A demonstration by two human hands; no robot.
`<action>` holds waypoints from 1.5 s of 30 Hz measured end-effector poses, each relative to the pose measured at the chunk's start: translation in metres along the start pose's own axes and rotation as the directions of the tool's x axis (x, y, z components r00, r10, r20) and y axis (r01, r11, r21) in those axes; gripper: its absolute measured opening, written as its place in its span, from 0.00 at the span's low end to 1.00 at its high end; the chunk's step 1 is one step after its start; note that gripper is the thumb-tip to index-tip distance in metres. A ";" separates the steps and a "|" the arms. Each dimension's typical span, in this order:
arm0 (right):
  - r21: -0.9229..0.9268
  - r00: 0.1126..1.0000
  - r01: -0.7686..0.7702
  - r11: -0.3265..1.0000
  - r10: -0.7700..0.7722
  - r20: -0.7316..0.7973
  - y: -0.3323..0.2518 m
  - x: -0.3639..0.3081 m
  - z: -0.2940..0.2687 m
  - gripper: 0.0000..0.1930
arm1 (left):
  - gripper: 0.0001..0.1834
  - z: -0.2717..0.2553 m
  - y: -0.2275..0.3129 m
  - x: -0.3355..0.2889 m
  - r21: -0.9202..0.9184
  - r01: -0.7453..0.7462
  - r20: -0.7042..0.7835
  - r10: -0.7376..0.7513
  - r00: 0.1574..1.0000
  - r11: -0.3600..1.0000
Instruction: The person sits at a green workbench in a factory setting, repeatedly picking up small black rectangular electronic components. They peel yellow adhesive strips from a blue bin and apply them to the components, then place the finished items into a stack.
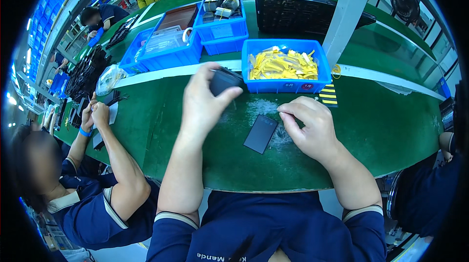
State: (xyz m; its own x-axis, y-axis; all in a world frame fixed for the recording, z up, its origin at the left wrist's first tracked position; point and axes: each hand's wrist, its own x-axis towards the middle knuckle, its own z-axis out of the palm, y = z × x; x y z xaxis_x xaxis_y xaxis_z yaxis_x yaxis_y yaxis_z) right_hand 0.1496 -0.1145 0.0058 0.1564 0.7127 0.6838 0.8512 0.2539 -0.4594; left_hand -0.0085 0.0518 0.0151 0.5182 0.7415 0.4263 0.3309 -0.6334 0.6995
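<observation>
Dark grey and rectangular: thin block (260,134) lying flat on green desk (391,130), between both hands, with white scuffs (264,106) around it. Long axis slanted, far end toward the right, near end toward the left. Right hand (311,127) nearer, just beside the block on its right; no contact visible. Thumb and forefinger brought nearly tip to tip close to the block's far end, other fingers curled in behind; too small to tell of any piece pinched between. Left hand (199,98) farther off, beyond the block and to its left. Thumb and fingers there spanning opposite sides of a dark stack (223,81), gripping it by appearance; outline blurred, so cannot tell whether lifted or resting on the desk. Key relation, by judgement: block nearward and left of right fingertips, nearward and right of the gripped stack. Long axis closer to the line of the left forearm (183,179), crosswise to the right forearm (354,184); hence shorter reach from the right, better alignment from the left. Past the block on the far side: open blue bin (266,86) heaped with yellow pieces (283,66), clear of both block and right hand.
</observation>
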 end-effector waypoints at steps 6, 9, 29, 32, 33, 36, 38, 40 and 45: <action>-0.263 0.971 0.151 0.953 -0.193 -0.140 -0.005 0.008 -0.002 0.10 | 0.23 0.029 0.027 -0.030 -0.229 -0.157 0.284 0.220 0.933 0.961; -0.215 0.987 0.100 0.972 -0.124 -0.101 0.001 0.004 -0.002 0.08 | 0.23 0.028 0.038 -0.034 -0.252 -0.078 0.386 0.174 0.906 0.965; -0.430 0.978 0.204 0.880 -0.206 0.044 -0.014 -0.001 0.000 0.10 | 0.13 0.040 0.026 -0.037 -0.392 0.304 0.563 -0.034 0.826 0.869; -0.284 0.976 0.143 0.948 -0.183 -0.121 -0.015 0.006 -0.008 0.09 | 0.12 0.039 0.022 -0.031 -0.479 0.342 0.539 -0.038 0.842 0.809; -0.221 0.967 0.093 0.971 -0.141 -0.211 -0.010 0.007 -0.013 0.08 | 0.12 0.037 0.020 -0.032 -0.518 0.355 0.530 -0.033 0.847 0.779; 0.363 0.835 -0.293 0.885 0.422 -0.354 -0.001 0.012 -0.021 0.06 | 0.11 0.034 0.014 -0.031 -0.597 0.337 0.513 0.023 0.858 0.728; 0.709 0.776 -0.407 0.576 0.628 -0.064 0.016 0.011 -0.024 0.07 | 0.11 0.030 0.019 -0.030 -0.582 0.279 0.518 0.084 0.851 0.764; 0.720 0.734 -0.603 0.344 0.592 0.332 0.029 0.008 -0.022 0.07 | 0.10 0.030 0.021 -0.032 -0.562 0.241 0.519 0.110 0.848 0.791; 0.632 0.741 -0.662 0.402 0.478 0.472 0.012 0.004 -0.015 0.06 | 0.11 0.024 0.028 -0.033 -0.422 0.085 0.502 0.154 0.851 0.903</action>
State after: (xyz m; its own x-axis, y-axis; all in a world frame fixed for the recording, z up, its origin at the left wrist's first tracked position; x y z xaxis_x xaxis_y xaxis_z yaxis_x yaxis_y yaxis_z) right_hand 0.1685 -0.1181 0.0116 0.2862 0.9580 0.0195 -0.0781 0.0436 -0.9960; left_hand 0.0030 0.0042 0.0066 0.8879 0.4221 0.1829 0.0103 -0.4157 0.9094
